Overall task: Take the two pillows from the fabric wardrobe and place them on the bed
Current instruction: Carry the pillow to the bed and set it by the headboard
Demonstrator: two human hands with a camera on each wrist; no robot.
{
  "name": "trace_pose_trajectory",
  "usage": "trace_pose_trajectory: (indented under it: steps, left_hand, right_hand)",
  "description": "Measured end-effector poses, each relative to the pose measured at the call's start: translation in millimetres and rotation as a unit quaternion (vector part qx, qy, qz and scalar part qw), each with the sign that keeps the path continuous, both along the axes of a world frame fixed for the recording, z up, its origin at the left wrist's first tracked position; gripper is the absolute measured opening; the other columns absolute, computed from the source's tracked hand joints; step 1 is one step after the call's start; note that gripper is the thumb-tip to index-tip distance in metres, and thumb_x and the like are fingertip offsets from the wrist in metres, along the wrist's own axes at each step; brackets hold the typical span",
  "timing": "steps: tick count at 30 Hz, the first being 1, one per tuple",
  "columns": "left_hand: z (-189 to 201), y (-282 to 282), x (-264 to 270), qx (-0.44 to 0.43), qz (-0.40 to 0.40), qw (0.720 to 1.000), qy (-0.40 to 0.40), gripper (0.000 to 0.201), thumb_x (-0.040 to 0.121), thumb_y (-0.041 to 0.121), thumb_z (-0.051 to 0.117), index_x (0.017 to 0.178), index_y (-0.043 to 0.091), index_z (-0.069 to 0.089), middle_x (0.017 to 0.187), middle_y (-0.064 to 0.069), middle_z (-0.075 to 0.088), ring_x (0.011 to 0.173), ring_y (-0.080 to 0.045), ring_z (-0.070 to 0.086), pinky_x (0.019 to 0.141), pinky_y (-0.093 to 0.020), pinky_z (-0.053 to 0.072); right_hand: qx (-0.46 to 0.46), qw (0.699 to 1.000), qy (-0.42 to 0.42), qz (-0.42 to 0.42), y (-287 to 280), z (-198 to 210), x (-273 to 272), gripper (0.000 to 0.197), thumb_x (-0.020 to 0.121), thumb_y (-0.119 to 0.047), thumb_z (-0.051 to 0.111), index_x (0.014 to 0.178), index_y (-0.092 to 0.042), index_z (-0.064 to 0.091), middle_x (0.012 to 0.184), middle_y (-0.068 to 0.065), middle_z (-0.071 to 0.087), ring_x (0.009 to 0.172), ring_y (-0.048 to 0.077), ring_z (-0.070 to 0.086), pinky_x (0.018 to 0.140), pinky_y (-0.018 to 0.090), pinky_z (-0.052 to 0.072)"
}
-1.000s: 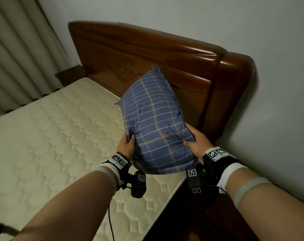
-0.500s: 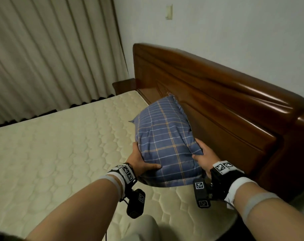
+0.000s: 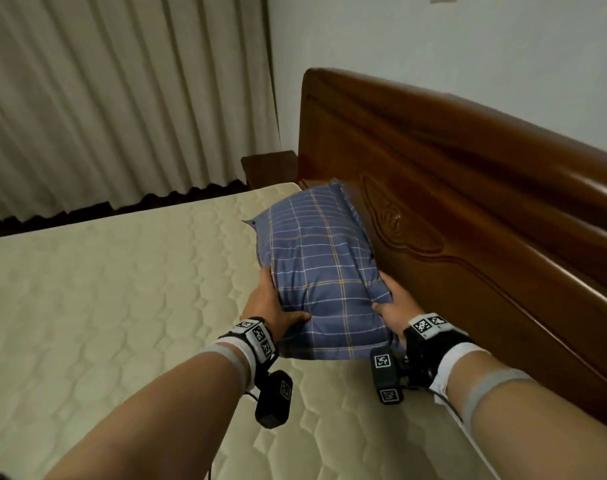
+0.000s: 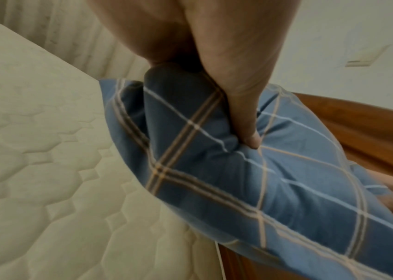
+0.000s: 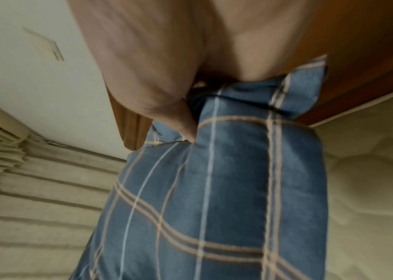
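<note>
A blue plaid pillow (image 3: 324, 268) is held low over the cream quilted mattress (image 3: 104, 306), close beside the wooden headboard (image 3: 468, 188). My left hand (image 3: 274, 306) grips its near left edge, thumb pressed into the top fabric. My right hand (image 3: 395, 303) grips the near right edge. In the left wrist view the thumb of my left hand (image 4: 245, 117) digs into the pillow (image 4: 250, 170). In the right wrist view my right hand (image 5: 166, 91) pinches the pillow (image 5: 214, 199). Whether the pillow touches the mattress I cannot tell. No second pillow or wardrobe is in view.
Beige curtains (image 3: 104, 98) hang along the far side of the bed. A dark wooden nightstand (image 3: 271, 168) stands in the corner beyond the headboard. A white wall (image 3: 433, 46) rises behind the headboard. The mattress stretches wide to the left.
Both hands have carried the pillow further along the headboard and lower toward the mattress; my view has swung left, bringing the curtains in.
</note>
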State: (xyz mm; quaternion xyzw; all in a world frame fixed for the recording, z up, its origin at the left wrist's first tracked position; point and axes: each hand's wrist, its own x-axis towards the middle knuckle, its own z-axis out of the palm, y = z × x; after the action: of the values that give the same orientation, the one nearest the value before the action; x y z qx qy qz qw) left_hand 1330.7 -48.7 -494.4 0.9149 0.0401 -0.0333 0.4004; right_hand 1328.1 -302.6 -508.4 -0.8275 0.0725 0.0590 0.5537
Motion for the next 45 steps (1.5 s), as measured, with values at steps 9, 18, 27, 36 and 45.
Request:
trace_pose_trajectory:
  steps: [9,18,27,36,45]
  left_hand:
    - [9,9,169,-0.073,0.033,0.995,-0.055,0.110,0.061,0.040,0.089,0.146,0.025,0.021,0.148,-0.007,0.047,0.133,-0.030,0.049,0.111,-0.045,0.042]
    - [-12,-7,215,0.015,0.014,0.999,0.038,0.092,0.077,0.045,0.077,0.151,0.022,0.028,0.158,-0.010,0.032,0.141,-0.031,0.039,0.112,-0.042,0.038]
    - [-23,-47,145,-0.002,-0.068,0.993,0.094,0.046,0.086,0.044,0.066,0.127,0.023,0.061,0.132,-0.008,0.062,0.120,-0.026,0.060,0.099,-0.034,0.049]
    - [51,-185,-7,-0.010,-0.184,0.983,0.023,0.012,0.089,0.029,0.063,0.095,0.020,0.068,0.093,-0.006,0.069,0.096,-0.028,0.066,0.080,-0.033,0.052]
    - [103,-402,-268,-0.050,-0.400,0.913,-0.072,0.018,0.086,0.030,0.064,0.091,0.013,0.069,0.088,-0.007,0.075,0.085,-0.025,0.070,0.079,-0.038,0.058]
  right_hand:
    - [-0.096,0.993,-0.052,-0.050,13,39,188,0.066,0.091,-0.016,0.057,0.151,-0.024,0.032,0.155,0.006,0.038,0.142,0.029,0.037,0.119,0.044,0.028]
    - [-0.065,0.992,0.078,-0.073,1,20,197,0.068,0.094,-0.029,0.055,0.153,-0.033,0.022,0.159,0.007,0.031,0.140,0.032,0.038,0.114,0.050,0.034]
    - [-0.020,0.991,0.116,-0.061,5,-3,118,0.056,0.096,-0.025,0.057,0.147,-0.014,0.038,0.152,0.013,0.043,0.136,0.033,0.044,0.112,0.047,0.039]
    - [0.114,0.979,0.049,-0.159,-86,72,-77,0.026,0.097,-0.010,0.051,0.120,-0.010,0.064,0.114,0.008,0.065,0.112,0.024,0.060,0.103,0.043,0.048]
    - [0.074,0.951,-0.045,-0.297,-253,130,-385,0.019,0.094,-0.016,0.055,0.093,-0.026,0.071,0.102,0.005,0.074,0.102,0.027,0.069,0.091,0.046,0.056]
